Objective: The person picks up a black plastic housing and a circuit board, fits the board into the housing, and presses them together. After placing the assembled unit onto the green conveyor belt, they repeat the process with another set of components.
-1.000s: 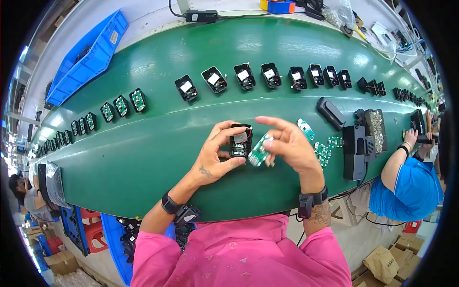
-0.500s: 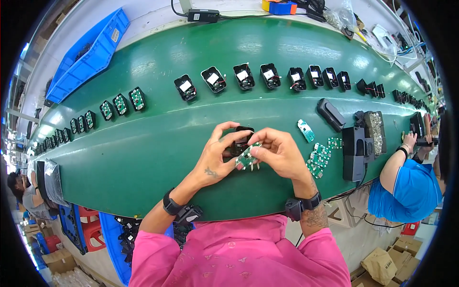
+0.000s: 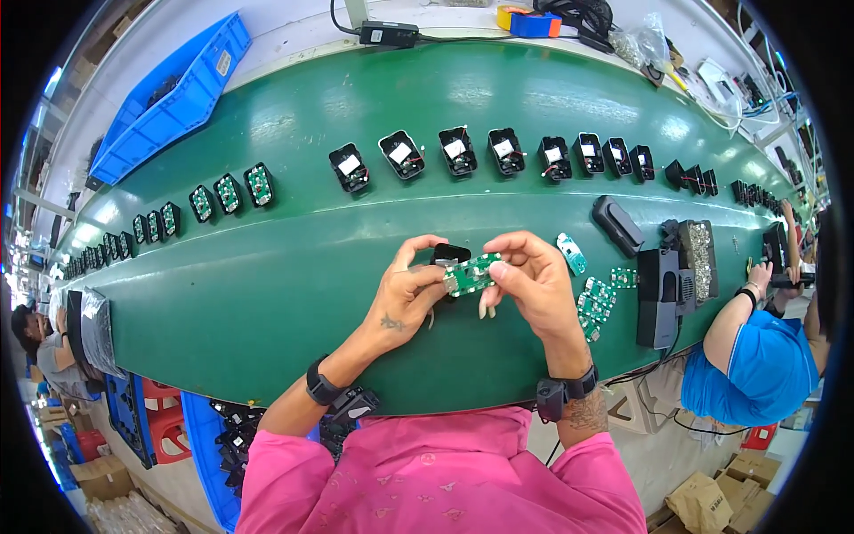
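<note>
My left hand (image 3: 402, 292) is closed around a small black plastic housing (image 3: 452, 253), whose near part is hidden behind a green circuit board (image 3: 471, 275). Between thumb and fingers, my right hand (image 3: 539, 287) grips the right end of that board. The board sits over the housing, nearly level, with its left end close to my left fingertips. To the right of my right hand lie several loose green circuit boards (image 3: 596, 301) and a white-and-green piece (image 3: 571, 254).
Open black housings (image 3: 458, 151) stand in a row across the table, and board-filled ones (image 3: 229, 193) at left. A dark device (image 3: 658, 298), a parts tray (image 3: 698, 258) and a black case (image 3: 617, 225) stand right. A blue bin (image 3: 169, 107) is far left. Co-workers sit at both sides.
The circuit board has turned from a slant to nearly level and risen slightly. My right hand has shifted a little to the right with it; my left hand keeps its hold.
</note>
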A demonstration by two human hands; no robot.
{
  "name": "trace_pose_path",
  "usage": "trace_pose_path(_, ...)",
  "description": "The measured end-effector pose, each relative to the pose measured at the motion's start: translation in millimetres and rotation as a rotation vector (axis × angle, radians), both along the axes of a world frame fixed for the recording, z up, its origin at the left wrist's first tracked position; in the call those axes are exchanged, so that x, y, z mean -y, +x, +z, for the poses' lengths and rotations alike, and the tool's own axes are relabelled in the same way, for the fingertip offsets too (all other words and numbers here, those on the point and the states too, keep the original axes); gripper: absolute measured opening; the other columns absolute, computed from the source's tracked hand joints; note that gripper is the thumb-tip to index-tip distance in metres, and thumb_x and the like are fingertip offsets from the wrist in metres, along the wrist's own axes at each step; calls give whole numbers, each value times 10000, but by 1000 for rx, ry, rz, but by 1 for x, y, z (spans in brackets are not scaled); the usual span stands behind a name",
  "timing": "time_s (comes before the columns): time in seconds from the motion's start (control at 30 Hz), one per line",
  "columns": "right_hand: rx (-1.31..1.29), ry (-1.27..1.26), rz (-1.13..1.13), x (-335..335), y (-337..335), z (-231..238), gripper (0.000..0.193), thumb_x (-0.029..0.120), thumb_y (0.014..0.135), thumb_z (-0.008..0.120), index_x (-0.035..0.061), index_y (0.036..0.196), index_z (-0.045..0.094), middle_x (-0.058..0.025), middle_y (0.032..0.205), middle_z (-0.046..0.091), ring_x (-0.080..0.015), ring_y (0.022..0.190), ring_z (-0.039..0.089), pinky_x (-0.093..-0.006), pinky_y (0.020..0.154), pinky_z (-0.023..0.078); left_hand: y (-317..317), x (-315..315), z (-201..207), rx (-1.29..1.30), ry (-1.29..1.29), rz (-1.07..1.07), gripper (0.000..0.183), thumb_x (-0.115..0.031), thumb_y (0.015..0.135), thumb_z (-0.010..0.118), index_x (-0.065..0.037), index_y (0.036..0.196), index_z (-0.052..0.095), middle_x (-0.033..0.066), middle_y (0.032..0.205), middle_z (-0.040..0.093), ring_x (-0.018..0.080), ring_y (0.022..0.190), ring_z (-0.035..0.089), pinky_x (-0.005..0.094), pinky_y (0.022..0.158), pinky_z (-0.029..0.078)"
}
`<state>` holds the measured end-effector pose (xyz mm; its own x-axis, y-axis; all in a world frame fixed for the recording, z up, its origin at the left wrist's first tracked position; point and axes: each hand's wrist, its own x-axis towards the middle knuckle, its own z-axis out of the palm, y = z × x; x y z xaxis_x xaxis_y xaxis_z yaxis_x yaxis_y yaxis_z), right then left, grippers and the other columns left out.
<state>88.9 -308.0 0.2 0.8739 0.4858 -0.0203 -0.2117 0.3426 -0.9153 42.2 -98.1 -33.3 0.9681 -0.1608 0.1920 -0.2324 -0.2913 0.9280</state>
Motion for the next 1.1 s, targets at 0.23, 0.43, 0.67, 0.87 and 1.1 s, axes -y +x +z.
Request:
trace_pose_path(0.23,-12,-239,39,-5,-2,-4,229,46,921,662,-48,1122,605,-75,841,660,-100,630,648,-212,545,535,-1,2,-7,14,19,24,341,85,851,538,-94,1061,739,128,1305,548,171,1047,617,235,593,527)
trace_pose_path(0.43,134,-347,1,-5,-5,-10,185,48,915,671,-23,1080,627,-19,774,638,-38,622,582,-187,528,476,0,5,-6,38,39,17,243,45,861,606,-78,1032,725,143,1323,503,142,715,616,317,682,520)
trace_pose_path(0.67,245,-506,-57,-4,-2,-19,191,50,918,667,-24,1084,608,-7,746,624,-28,595,548,-192,505,441,-1,7,8,-221,-364,-1,527,32,850,656,-45,1356,530,114,1404,409,150,965,647,289,760,552)
trace_pose_path(0.87,334,-553,-99,-13,-7,-16,256,64,898,691,-11,1101,554,-2,727,601,-32,603,535,-215,492,415,3,6,8,-277,-461,-30,628,17,871,656,-27,1454,429,116,1336,475,154,1063,624,284,906,542)
trace_pose_path(1.1,773,-636,-245,-15,-7,-20,214,118,844,735,66,1049,702,-125,1208,565,-230,1117,533,-353,883,469,3,8,4,-332,-499,-25,610,-22,893,662,-46,1461,440,87,1177,593,133,1039,616,283,906,533)
